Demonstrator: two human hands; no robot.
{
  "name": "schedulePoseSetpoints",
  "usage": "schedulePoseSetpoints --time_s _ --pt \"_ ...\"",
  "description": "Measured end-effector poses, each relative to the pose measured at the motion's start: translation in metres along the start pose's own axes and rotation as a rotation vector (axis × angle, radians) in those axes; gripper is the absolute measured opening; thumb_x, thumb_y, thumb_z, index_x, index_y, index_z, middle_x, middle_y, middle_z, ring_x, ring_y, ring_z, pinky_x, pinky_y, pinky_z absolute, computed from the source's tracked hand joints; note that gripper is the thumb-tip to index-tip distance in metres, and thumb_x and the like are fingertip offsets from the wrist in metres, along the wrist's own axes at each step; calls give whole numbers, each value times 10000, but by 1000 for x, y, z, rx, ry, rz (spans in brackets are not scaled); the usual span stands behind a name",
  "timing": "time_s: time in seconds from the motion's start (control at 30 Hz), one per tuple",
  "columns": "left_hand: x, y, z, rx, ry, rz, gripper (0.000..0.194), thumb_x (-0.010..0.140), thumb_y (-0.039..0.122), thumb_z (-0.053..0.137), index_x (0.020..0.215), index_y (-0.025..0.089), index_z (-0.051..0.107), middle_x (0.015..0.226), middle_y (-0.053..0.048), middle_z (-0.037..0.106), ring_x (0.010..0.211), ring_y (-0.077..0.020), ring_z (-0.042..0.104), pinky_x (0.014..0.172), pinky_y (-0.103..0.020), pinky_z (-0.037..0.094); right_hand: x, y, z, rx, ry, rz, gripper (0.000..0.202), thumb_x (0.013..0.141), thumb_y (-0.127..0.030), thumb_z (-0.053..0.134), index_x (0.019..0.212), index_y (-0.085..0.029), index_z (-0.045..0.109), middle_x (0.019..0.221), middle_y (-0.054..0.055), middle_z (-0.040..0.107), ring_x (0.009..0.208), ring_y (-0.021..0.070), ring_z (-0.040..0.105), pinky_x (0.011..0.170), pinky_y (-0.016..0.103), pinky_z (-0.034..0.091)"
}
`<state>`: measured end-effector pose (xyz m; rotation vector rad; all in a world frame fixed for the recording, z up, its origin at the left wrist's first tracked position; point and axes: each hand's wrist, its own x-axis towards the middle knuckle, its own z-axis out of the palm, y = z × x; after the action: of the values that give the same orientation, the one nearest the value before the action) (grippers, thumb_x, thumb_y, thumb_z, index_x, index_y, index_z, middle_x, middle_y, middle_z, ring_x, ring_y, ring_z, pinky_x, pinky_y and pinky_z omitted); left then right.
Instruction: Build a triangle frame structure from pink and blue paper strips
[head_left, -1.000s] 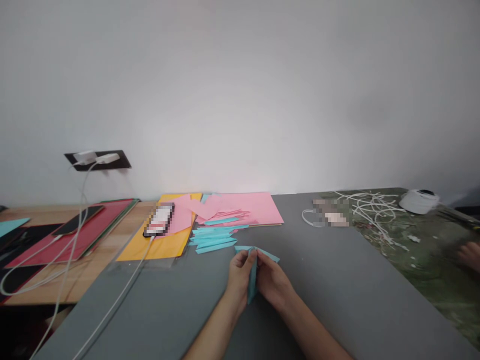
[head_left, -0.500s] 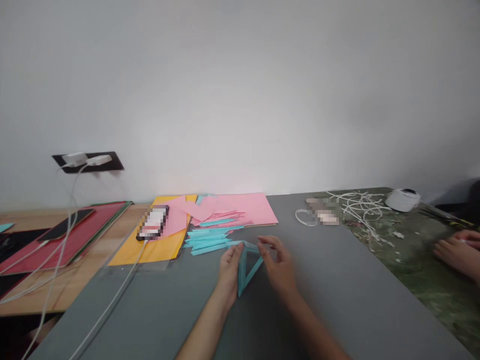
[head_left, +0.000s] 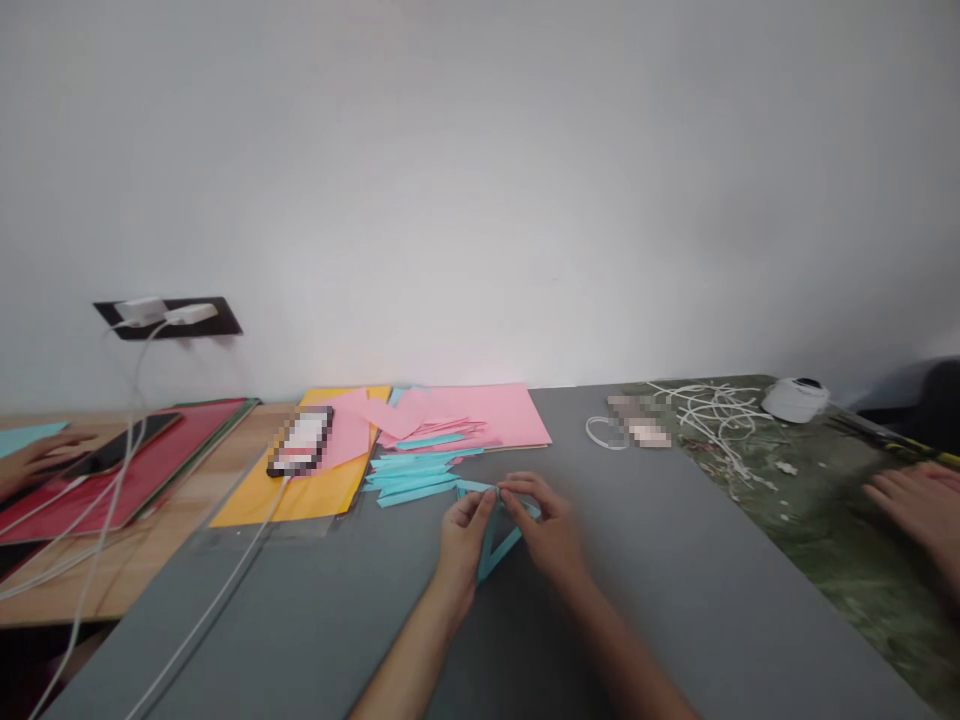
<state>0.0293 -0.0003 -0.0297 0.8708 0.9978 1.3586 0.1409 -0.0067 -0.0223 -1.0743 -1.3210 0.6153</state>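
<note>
Over the grey table (head_left: 315, 610), my left hand (head_left: 463, 540) pinches a folded blue paper strip (head_left: 491, 560) near its upper part. My right hand (head_left: 546, 525) grips the same strip from the other side, its fingertips close to those of my left hand. The strip is bent into an angular, triangle-like shape that points downward, partly hidden by my fingers. Just beyond my left hand lies a pile of blue strips (head_left: 416, 478), with thin pink strips (head_left: 450, 430) behind it.
Pink sheets (head_left: 510, 415) and a yellow envelope (head_left: 315, 503) lie near the wall. A phone (head_left: 301, 440) trails a white cable (head_left: 217, 600). White cord (head_left: 720, 420) and a spool (head_left: 795, 400) lie right. Other people's hands show at the left (head_left: 34, 465) and right (head_left: 915, 505).
My right hand has moved left, and its fingertips now meet those of my left hand at the strip. Another person's hand has appeared at the far left; the one at right has shifted.
</note>
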Motion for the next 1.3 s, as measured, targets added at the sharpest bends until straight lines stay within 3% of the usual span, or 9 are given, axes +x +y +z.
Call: schedulePoseSetpoints --time_s 0.17,0.27,0.43,0.6,0.77,1.07,1.3 --pt "0 -5 1 -12 -20 -29 322 580 445 713 658 136 666 624 -11 625 580 -109 526 593 -233 411 0 1 1 60 -19 24 145 748 -328 604 775 -210 684 869 56 661 873 192 609 791 332 475" --pt "-3 -3 3 101 -39 9 343 595 471 691 669 138 657 621 -11 617 573 -115 529 575 -236 409 1 1 0 46 -6 62 147 744 -331 602 770 -200 665 825 45 655 841 188 602 780 325 466" --pt "-9 10 3 487 195 376 351 547 383 750 803 174 633 759 -30 629 712 -162 576 677 -290 450 2 0 -2 10 34 103 149 741 -334 597 763 -197 652 799 37 649 812 185 593 777 326 454" --pt "-7 11 -4 579 71 595 223 679 323 667 874 217 691 943 -69 658 900 -202 604 822 -365 471 2 3 0 66 25 62 150 735 -339 609 740 -200 663 793 37 650 797 177 603 759 318 470" --pt "-3 4 -8 558 50 606 192 725 288 625 880 218 712 926 -74 680 884 -206 620 832 -382 485 1 3 1 64 -22 24 153 750 -329 602 793 -214 692 840 52 660 827 182 614 764 327 487" --pt "-6 6 -7 485 68 540 177 704 294 649 849 221 717 899 -70 713 869 -226 648 872 -431 473 0 2 1 30 9 -7 125 753 -309 609 780 -222 694 821 46 656 802 175 615 751 326 489" --pt "-9 8 -6 576 62 658 134 717 264 638 830 256 710 920 -41 712 867 -200 654 849 -386 489 0 2 1 27 22 -22 99 750 -284 615 761 -219 689 804 40 655 785 170 613 738 320 486"
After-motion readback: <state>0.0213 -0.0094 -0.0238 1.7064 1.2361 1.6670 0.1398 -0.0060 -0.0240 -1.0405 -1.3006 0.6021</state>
